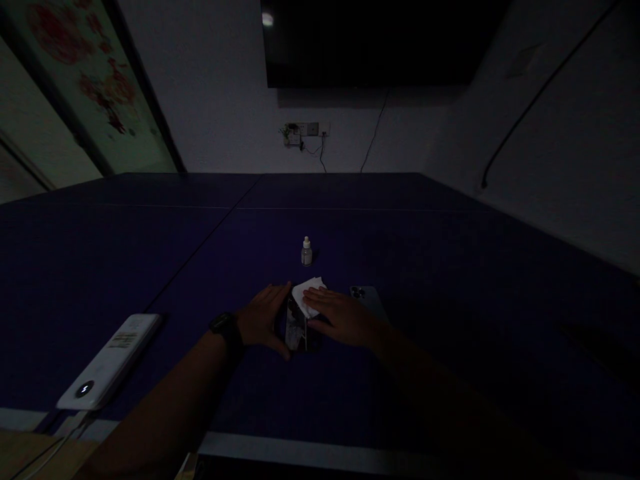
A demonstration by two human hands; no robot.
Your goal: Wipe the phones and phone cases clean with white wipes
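On the blue table lies a dark, glossy, phone-shaped slab [296,333] with light reflections or a picture on its face. My left hand [264,317], with a black watch on the wrist, rests along its left side, thumb and fingers spread apart. My right hand [345,316] presses a folded white tissue [303,293] onto the upper part of the slab, fingers laid over it. Just beyond stands a small dropper bottle [307,253] with a white cap. A bluish phone [371,298], camera side up, lies by my right hand and is partly hidden by it.
A white power bank [113,360] with a lit display and a cable lies at the left. The blue table [165,253] has a white front edge and reaches to the wall. Sockets [307,130] and a large dark screen [370,43] are on that wall.
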